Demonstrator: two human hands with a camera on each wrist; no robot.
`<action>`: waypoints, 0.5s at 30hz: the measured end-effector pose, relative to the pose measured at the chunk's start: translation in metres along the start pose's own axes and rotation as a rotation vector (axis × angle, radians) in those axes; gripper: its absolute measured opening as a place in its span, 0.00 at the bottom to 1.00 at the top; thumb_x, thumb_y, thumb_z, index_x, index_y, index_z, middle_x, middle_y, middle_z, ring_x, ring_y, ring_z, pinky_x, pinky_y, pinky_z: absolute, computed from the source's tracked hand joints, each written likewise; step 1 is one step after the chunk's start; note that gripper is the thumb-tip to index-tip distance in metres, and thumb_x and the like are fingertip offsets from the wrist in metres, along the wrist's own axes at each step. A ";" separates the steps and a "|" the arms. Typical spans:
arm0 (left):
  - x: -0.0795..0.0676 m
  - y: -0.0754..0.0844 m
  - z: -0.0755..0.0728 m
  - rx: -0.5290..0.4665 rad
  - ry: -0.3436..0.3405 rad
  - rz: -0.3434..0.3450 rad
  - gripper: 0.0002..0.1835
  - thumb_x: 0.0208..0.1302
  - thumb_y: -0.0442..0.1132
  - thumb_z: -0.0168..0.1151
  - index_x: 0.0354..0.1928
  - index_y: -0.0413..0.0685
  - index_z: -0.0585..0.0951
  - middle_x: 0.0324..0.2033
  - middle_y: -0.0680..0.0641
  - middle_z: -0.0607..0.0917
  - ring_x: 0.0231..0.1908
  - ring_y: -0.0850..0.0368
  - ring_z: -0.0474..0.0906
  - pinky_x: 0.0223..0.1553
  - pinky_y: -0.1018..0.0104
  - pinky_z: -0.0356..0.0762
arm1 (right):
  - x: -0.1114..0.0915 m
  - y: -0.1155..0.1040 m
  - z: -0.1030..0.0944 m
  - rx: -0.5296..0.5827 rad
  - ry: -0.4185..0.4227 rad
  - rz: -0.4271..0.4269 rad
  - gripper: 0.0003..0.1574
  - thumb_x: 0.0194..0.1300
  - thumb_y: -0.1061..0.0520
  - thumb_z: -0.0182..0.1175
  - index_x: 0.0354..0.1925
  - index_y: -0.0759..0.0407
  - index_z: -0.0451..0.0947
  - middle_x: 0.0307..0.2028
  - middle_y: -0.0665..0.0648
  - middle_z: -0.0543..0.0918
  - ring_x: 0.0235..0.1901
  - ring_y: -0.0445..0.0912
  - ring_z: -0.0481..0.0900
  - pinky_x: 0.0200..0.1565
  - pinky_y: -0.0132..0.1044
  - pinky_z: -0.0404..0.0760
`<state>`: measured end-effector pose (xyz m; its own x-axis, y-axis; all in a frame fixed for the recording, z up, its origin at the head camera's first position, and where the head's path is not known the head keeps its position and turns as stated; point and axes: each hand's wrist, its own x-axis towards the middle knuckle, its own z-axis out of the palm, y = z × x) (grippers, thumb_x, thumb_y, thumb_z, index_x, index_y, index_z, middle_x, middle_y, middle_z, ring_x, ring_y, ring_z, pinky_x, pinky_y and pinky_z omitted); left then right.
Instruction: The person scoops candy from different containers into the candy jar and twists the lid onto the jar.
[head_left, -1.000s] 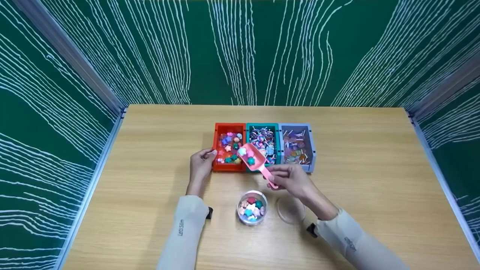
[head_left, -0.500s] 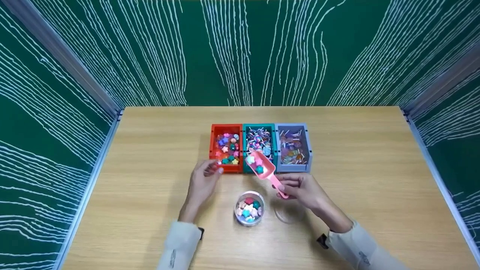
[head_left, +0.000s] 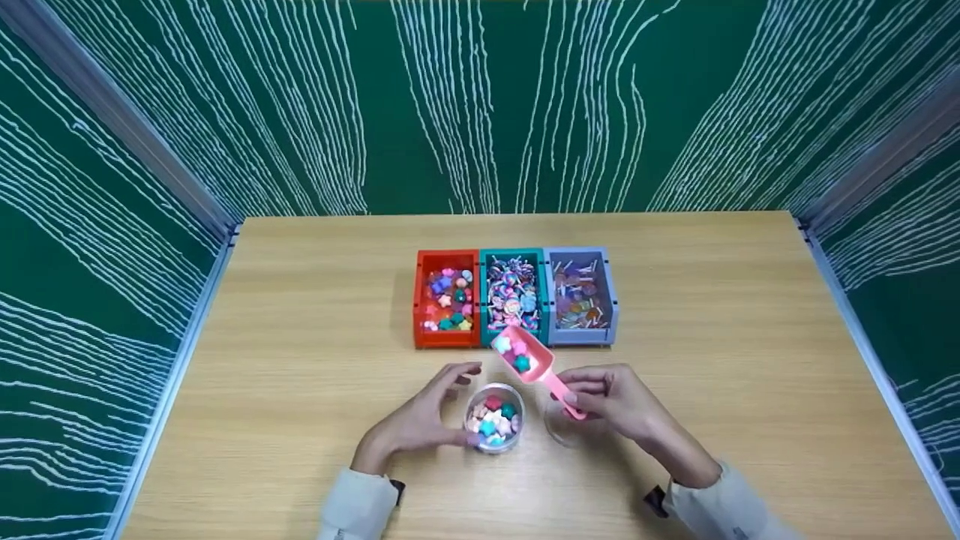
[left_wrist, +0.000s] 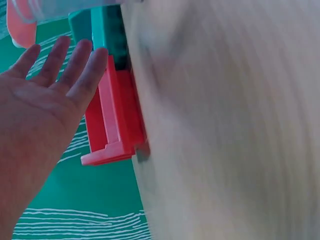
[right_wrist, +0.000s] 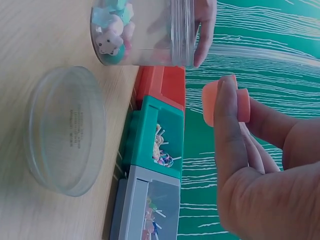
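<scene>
My right hand (head_left: 626,401) pinches the handle of a pink scoop (head_left: 541,360) that carries several small charms, among them a green star. The scoop hangs over the table between the bins and a clear jar (right_wrist: 150,37). Several star and round charms (head_left: 495,420) lie in the bottom of the jar. At the jar's left side, my left hand (head_left: 420,416) spreads its fingers, with thumb and fingertips near the rim. In the left wrist view its fingers (left_wrist: 75,75) are extended, with the jar's edge just above them.
A red bin (head_left: 447,341) with charms, a teal bin (head_left: 512,251) with lollipop charms and a lavender bin (head_left: 581,337) with stick pieces stand joined behind the jar. The clear round lid (right_wrist: 67,130) lies on the table right of the jar, partly under my right hand.
My left hand has left the red bin and come down to the jar's left side. The loaded scoop has moved back from above the bins toward the jar.
</scene>
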<state>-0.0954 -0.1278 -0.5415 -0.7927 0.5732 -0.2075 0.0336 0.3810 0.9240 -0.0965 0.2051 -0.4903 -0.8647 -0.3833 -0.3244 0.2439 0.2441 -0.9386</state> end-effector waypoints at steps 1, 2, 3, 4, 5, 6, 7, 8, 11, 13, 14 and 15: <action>0.000 0.000 0.001 -0.002 -0.013 -0.007 0.53 0.60 0.47 0.81 0.82 0.58 0.59 0.77 0.51 0.65 0.75 0.43 0.64 0.74 0.37 0.62 | -0.001 0.000 0.000 -0.006 -0.003 0.003 0.22 0.73 0.68 0.63 0.62 0.78 0.78 0.47 0.72 0.89 0.35 0.40 0.88 0.38 0.33 0.88; 0.000 -0.001 0.002 -0.005 -0.025 -0.018 0.53 0.60 0.47 0.81 0.82 0.59 0.59 0.77 0.51 0.65 0.75 0.43 0.63 0.74 0.37 0.62 | -0.003 0.001 0.001 -0.012 -0.004 0.005 0.22 0.73 0.69 0.64 0.62 0.78 0.78 0.47 0.72 0.89 0.35 0.40 0.88 0.38 0.32 0.88; 0.000 -0.001 0.003 -0.005 -0.033 -0.027 0.53 0.60 0.46 0.81 0.82 0.61 0.59 0.78 0.52 0.64 0.75 0.44 0.64 0.75 0.37 0.61 | -0.004 0.001 0.001 -0.016 -0.006 0.006 0.22 0.72 0.69 0.63 0.62 0.78 0.78 0.48 0.72 0.89 0.36 0.41 0.88 0.38 0.32 0.88; 0.000 -0.001 0.004 -0.004 -0.041 -0.030 0.53 0.60 0.46 0.81 0.82 0.61 0.59 0.78 0.52 0.64 0.75 0.44 0.64 0.75 0.37 0.61 | -0.005 0.001 0.002 -0.019 -0.006 0.011 0.22 0.72 0.70 0.63 0.62 0.77 0.79 0.48 0.71 0.89 0.36 0.41 0.89 0.38 0.33 0.88; 0.000 -0.002 0.005 -0.002 -0.047 -0.030 0.53 0.59 0.47 0.81 0.82 0.61 0.59 0.77 0.51 0.64 0.74 0.44 0.64 0.75 0.37 0.60 | -0.007 0.001 0.002 -0.022 -0.008 0.012 0.22 0.72 0.70 0.64 0.61 0.77 0.79 0.48 0.71 0.89 0.36 0.41 0.89 0.38 0.33 0.88; 0.000 -0.002 0.006 0.005 -0.050 -0.033 0.53 0.59 0.47 0.81 0.81 0.61 0.60 0.77 0.52 0.65 0.74 0.45 0.64 0.75 0.37 0.61 | -0.008 0.001 0.002 -0.024 -0.009 0.016 0.22 0.72 0.69 0.64 0.61 0.77 0.79 0.49 0.71 0.89 0.36 0.42 0.89 0.38 0.33 0.88; 0.000 -0.003 0.007 0.015 -0.054 -0.036 0.53 0.59 0.48 0.81 0.81 0.61 0.60 0.77 0.52 0.65 0.74 0.45 0.64 0.76 0.38 0.60 | -0.009 0.001 0.003 -0.026 -0.013 0.018 0.22 0.72 0.69 0.64 0.61 0.76 0.80 0.49 0.71 0.89 0.36 0.42 0.89 0.38 0.33 0.88; 0.001 -0.003 0.008 0.023 -0.056 -0.039 0.52 0.59 0.49 0.81 0.81 0.62 0.60 0.77 0.52 0.65 0.74 0.45 0.64 0.76 0.39 0.60 | -0.010 0.002 0.003 -0.029 -0.017 0.018 0.21 0.72 0.69 0.64 0.61 0.76 0.80 0.49 0.70 0.89 0.36 0.42 0.89 0.37 0.33 0.88; 0.002 -0.004 0.011 0.043 -0.058 -0.046 0.52 0.58 0.50 0.82 0.80 0.64 0.62 0.76 0.54 0.66 0.76 0.47 0.63 0.76 0.41 0.60 | -0.013 0.003 0.003 -0.034 -0.036 0.019 0.21 0.72 0.68 0.65 0.60 0.75 0.81 0.48 0.70 0.89 0.36 0.44 0.90 0.36 0.34 0.87; 0.003 -0.005 0.012 0.048 -0.056 -0.052 0.52 0.57 0.51 0.82 0.80 0.66 0.63 0.75 0.56 0.68 0.77 0.48 0.62 0.77 0.41 0.59 | -0.015 0.004 0.004 -0.039 -0.049 0.016 0.21 0.71 0.69 0.65 0.60 0.74 0.81 0.48 0.69 0.90 0.38 0.47 0.91 0.36 0.35 0.87; 0.003 -0.005 0.012 0.049 -0.055 -0.054 0.51 0.57 0.51 0.83 0.80 0.66 0.63 0.74 0.56 0.69 0.77 0.48 0.62 0.77 0.42 0.59 | -0.016 0.004 0.004 -0.040 -0.054 0.014 0.21 0.70 0.69 0.65 0.60 0.75 0.81 0.48 0.69 0.90 0.39 0.48 0.91 0.36 0.35 0.88; 0.004 -0.005 0.013 0.052 -0.055 -0.053 0.51 0.57 0.51 0.83 0.79 0.66 0.63 0.74 0.56 0.69 0.77 0.49 0.62 0.77 0.42 0.59 | -0.017 0.005 0.004 -0.038 -0.057 0.015 0.21 0.70 0.69 0.65 0.60 0.75 0.81 0.48 0.68 0.90 0.40 0.50 0.91 0.37 0.35 0.88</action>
<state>-0.0909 -0.1183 -0.5513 -0.7597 0.5896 -0.2743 0.0253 0.4482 0.8936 -0.0784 0.2093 -0.4896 -0.8345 -0.4294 -0.3453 0.2386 0.2832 -0.9289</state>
